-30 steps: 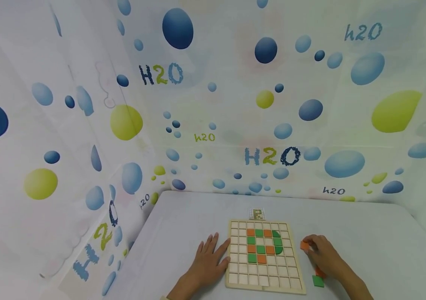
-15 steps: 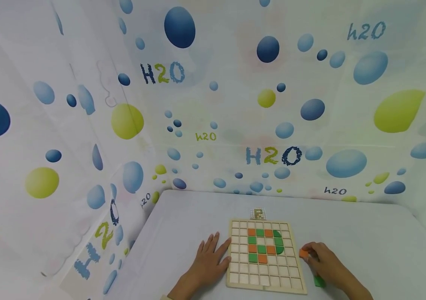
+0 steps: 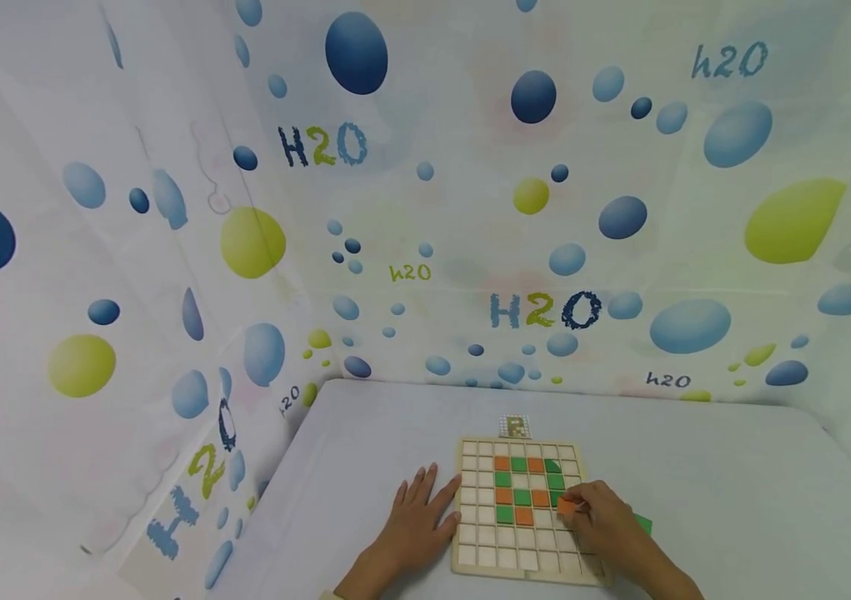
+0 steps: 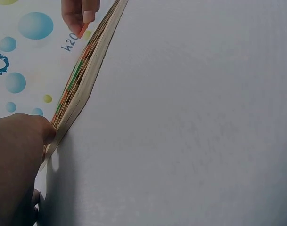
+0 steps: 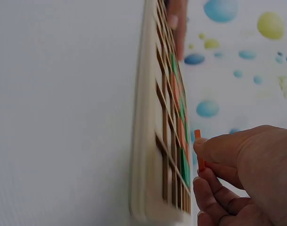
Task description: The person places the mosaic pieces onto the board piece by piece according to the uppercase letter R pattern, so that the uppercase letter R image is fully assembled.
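My right hand [image 3: 608, 525] pinches a small orange tile [image 3: 566, 506] between thumb and fingers, over the right part of a wooden grid board [image 3: 485, 557]. In the right wrist view the tile [image 5: 197, 134] stands edge-on, close over the grid. Orange and green tiles [image 3: 518, 464] sit in the board's cells in a shape like a letter P; the right hand overlaps its lower right curve. My left hand [image 3: 417, 517] lies with fingers spread on the table, thumb and index finger at the board's left edge. In the left wrist view its thumb [image 4: 46, 129] touches the board's side.
A small printed card [image 3: 515, 427] with a gridded pattern lies just beyond the board's far edge. Green tile [image 3: 643, 524] shows partly from behind the right hand. The white table [image 3: 380, 425] meets a patterned curtain [image 3: 455, 208] at the back and left.
My right hand has carried the orange tile from the table right of the board leftward over the board. The left hand stays in place.
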`<state>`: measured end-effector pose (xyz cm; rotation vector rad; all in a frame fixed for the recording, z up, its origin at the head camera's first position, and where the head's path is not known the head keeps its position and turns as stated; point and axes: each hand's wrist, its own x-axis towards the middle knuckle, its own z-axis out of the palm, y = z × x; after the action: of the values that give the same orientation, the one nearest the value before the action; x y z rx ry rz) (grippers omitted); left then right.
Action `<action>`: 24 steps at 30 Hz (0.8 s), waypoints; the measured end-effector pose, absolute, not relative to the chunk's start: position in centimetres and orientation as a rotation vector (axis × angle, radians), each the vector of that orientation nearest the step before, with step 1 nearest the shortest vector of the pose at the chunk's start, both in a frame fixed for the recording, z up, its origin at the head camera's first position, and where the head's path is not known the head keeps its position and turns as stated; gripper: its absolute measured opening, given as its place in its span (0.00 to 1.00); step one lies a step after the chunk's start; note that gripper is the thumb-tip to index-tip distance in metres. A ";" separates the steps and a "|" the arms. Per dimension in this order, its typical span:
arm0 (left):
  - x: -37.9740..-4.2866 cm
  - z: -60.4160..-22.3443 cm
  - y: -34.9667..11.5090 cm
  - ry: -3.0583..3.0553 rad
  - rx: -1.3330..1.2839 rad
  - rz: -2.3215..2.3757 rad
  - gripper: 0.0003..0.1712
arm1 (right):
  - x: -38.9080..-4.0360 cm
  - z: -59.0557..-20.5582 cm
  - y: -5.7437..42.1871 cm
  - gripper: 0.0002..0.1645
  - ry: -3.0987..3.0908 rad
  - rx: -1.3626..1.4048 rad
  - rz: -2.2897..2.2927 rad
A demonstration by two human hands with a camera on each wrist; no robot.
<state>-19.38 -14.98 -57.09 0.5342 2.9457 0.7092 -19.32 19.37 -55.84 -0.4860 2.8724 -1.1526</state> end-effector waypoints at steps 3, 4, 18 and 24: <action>-19.4 -57.0 -15.0 2.948 0.527 0.710 0.34 | -19.0 -56.2 17.7 0.11 2.891 -0.640 -1.135; -19.3 -57.0 -15.0 2.947 0.523 0.709 0.34 | -18.9 -56.3 17.2 0.11 2.895 -0.672 -1.122; -19.4 -57.1 -15.0 2.940 0.524 0.714 0.34 | -18.2 -56.9 12.1 0.07 3.010 -0.957 -0.993; -19.4 -57.1 -15.0 2.944 0.529 0.710 0.34 | -17.9 -56.6 11.4 0.10 3.076 -1.079 -0.974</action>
<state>-19.38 -15.01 -57.13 0.5286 2.9438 0.7096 -17.90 11.40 -56.65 -1.0789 3.0765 -0.9744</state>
